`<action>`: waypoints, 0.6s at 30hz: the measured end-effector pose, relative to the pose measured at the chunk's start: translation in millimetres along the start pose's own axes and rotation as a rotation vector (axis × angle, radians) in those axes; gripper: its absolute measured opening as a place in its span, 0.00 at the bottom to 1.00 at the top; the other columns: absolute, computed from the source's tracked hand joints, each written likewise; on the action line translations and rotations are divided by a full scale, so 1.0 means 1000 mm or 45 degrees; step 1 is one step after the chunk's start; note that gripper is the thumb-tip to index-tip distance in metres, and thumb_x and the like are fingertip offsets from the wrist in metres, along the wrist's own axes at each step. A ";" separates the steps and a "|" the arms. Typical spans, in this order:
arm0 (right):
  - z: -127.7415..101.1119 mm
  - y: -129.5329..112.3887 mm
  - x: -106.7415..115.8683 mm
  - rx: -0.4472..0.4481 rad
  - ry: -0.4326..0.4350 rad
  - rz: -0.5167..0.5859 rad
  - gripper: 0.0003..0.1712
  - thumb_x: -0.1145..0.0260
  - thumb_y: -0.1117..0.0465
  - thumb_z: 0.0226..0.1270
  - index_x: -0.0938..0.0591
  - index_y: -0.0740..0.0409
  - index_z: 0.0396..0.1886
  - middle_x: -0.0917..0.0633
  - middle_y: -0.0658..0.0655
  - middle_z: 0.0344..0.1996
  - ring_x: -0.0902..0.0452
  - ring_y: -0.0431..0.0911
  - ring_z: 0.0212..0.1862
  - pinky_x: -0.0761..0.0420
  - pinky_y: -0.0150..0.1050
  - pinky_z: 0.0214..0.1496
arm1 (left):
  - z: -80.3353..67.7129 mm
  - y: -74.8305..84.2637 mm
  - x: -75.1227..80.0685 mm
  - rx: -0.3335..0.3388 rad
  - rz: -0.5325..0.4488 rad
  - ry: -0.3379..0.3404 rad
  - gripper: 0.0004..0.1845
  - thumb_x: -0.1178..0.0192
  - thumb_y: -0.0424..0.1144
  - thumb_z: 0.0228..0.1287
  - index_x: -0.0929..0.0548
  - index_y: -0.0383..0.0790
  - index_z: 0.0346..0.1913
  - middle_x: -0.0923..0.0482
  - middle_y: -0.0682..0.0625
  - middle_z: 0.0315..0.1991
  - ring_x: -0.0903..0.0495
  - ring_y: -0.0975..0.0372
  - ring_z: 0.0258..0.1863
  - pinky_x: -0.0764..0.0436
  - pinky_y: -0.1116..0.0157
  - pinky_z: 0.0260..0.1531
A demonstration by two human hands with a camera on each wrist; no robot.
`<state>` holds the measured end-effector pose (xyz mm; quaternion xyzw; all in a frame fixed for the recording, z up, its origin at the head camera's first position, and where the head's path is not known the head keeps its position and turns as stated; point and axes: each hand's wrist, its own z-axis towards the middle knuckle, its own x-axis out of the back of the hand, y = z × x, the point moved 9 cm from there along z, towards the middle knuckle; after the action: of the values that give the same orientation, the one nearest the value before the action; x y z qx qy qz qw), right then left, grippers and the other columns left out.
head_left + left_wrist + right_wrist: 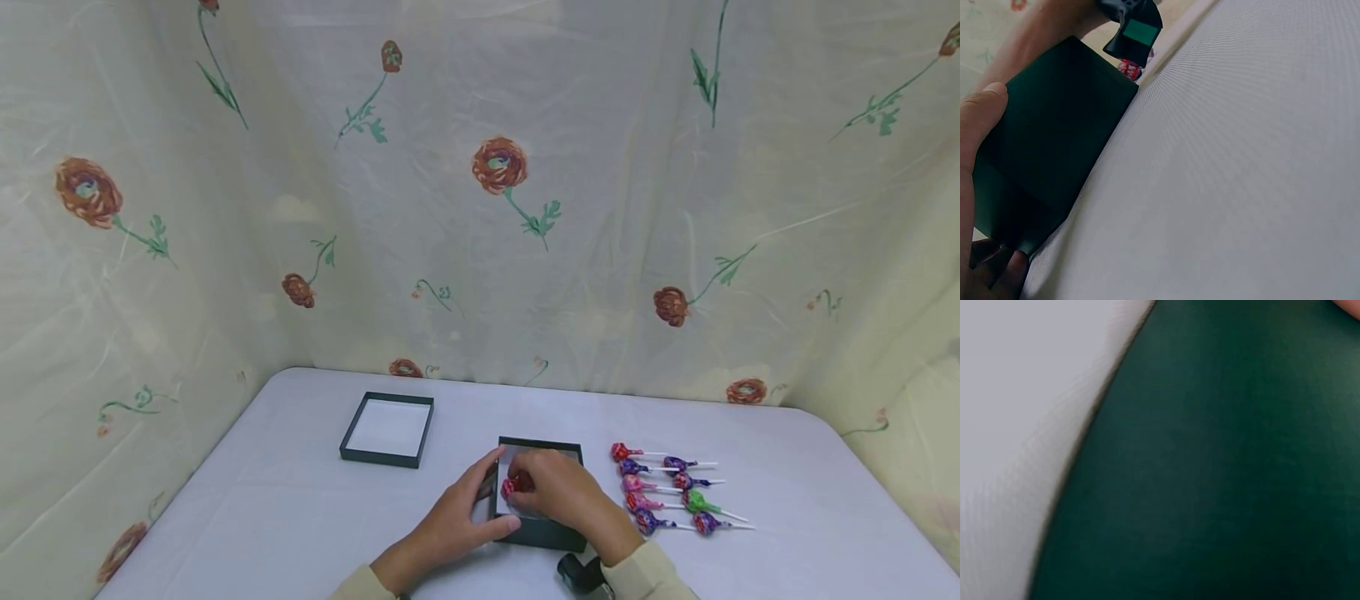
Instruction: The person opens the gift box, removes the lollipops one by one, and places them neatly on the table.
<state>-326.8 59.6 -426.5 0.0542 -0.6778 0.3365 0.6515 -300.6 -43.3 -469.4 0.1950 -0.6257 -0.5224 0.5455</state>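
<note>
A person sat at a bench (pixel 300 500) covered in pale cloth, with a flowered curtain (pixel 480 208) hanging behind it and at both sides. Both hands met over a dark green box (pixel 542 533) with a white inside, near the middle of the bench's near edge. The left hand (pixel 457 521) gripped the box's left side, thumb along the near left corner and forefinger stretched up the left wall. In the left wrist view the thumb (pixel 982 112) pressed on the box's dark outer wall (pixel 1054 156) and the other fingers curled under its lower corner. The right hand (pixel 558 492) hovered over the box's open top, its fingertips pinching a red-wrapped lollipop (pixel 513 485) just above the inside of the box, at its left side. Whether the lollipop touched the box floor could not be told. The right wrist view showed only the dark green wall of the box (pixel 1210 462) close up against the pale bench.

A second dark box part (pixel 387 429), also white inside, lay open well apart toward the far left. Just right of the held box, two short rows of wrapped lollipops (pixel 675 496) lay on the bench, red, purple, pink and green, sticks pointing right.
</note>
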 end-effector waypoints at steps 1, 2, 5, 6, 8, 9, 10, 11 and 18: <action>0.000 0.000 0.000 0.001 0.000 -0.001 0.09 0.26 0.55 0.56 0.15 0.50 0.36 0.22 0.40 0.23 0.29 0.35 0.26 0.24 0.30 0.30 | 0.000 0.000 0.000 0.000 0.001 0.000 0.44 0.37 0.58 0.60 0.48 0.62 0.75 0.44 0.51 0.73 0.35 0.56 0.68 0.29 0.55 0.63; 0.000 0.000 0.000 0.003 0.002 -0.001 0.09 0.26 0.55 0.56 0.15 0.49 0.36 0.22 0.40 0.23 0.29 0.35 0.26 0.24 0.30 0.30 | 0.000 0.000 0.000 0.001 0.001 -0.001 0.44 0.38 0.58 0.60 0.48 0.62 0.75 0.44 0.51 0.73 0.35 0.56 0.68 0.29 0.55 0.62; -0.001 -0.001 0.001 0.009 0.004 0.008 0.08 0.26 0.55 0.57 0.16 0.49 0.35 0.22 0.39 0.22 0.29 0.35 0.26 0.24 0.30 0.29 | 0.001 -0.001 0.000 0.013 -0.001 -0.001 0.43 0.38 0.58 0.60 0.48 0.63 0.75 0.44 0.51 0.74 0.36 0.56 0.68 0.29 0.55 0.63; -0.001 -0.001 0.001 0.012 0.005 0.014 0.08 0.26 0.55 0.57 0.16 0.49 0.34 0.22 0.39 0.22 0.29 0.35 0.26 0.24 0.30 0.29 | 0.001 -0.002 0.000 0.017 -0.002 -0.001 0.43 0.38 0.58 0.60 0.48 0.63 0.75 0.44 0.51 0.74 0.36 0.56 0.68 0.29 0.55 0.63; -0.001 -0.001 0.001 0.016 0.006 0.022 0.08 0.27 0.55 0.57 0.16 0.49 0.34 0.22 0.39 0.22 0.29 0.35 0.26 0.24 0.30 0.29 | 0.001 -0.002 0.000 0.021 -0.003 0.000 0.43 0.38 0.58 0.60 0.48 0.63 0.75 0.44 0.51 0.74 0.36 0.56 0.68 0.30 0.55 0.63; -0.001 -0.001 0.001 0.018 0.005 0.025 0.08 0.27 0.55 0.57 0.16 0.49 0.34 0.22 0.39 0.22 0.29 0.35 0.26 0.24 0.30 0.29 | 0.001 -0.003 0.000 0.023 -0.002 0.000 0.43 0.38 0.58 0.60 0.48 0.63 0.75 0.44 0.51 0.74 0.36 0.56 0.68 0.30 0.55 0.63; -0.001 0.000 0.001 0.019 0.006 0.027 0.08 0.27 0.55 0.57 0.16 0.49 0.34 0.22 0.39 0.22 0.29 0.35 0.25 0.24 0.30 0.29 | 0.001 -0.003 -0.001 0.022 -0.003 0.000 0.43 0.38 0.58 0.60 0.48 0.63 0.75 0.44 0.51 0.74 0.36 0.56 0.68 0.30 0.55 0.63; -0.001 0.000 0.001 0.019 0.008 0.028 0.08 0.27 0.55 0.57 0.16 0.49 0.35 0.22 0.39 0.22 0.29 0.35 0.26 0.24 0.30 0.29 | 0.001 -0.003 -0.001 0.022 -0.003 -0.001 0.43 0.38 0.58 0.60 0.48 0.62 0.75 0.44 0.51 0.74 0.36 0.56 0.68 0.30 0.55 0.63; -0.001 -0.003 0.006 0.053 0.057 0.058 0.08 0.28 0.55 0.59 0.16 0.49 0.37 0.21 0.40 0.25 0.27 0.34 0.28 0.22 0.29 0.31 | 0.001 -0.002 -0.001 0.026 0.008 0.001 0.43 0.38 0.58 0.60 0.48 0.63 0.75 0.45 0.52 0.74 0.37 0.57 0.69 0.31 0.55 0.64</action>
<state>-325.1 59.7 -419.9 0.0449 -0.6570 0.3663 0.6574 -302.2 -42.8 -471.7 0.1988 -0.6312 -0.5143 0.5454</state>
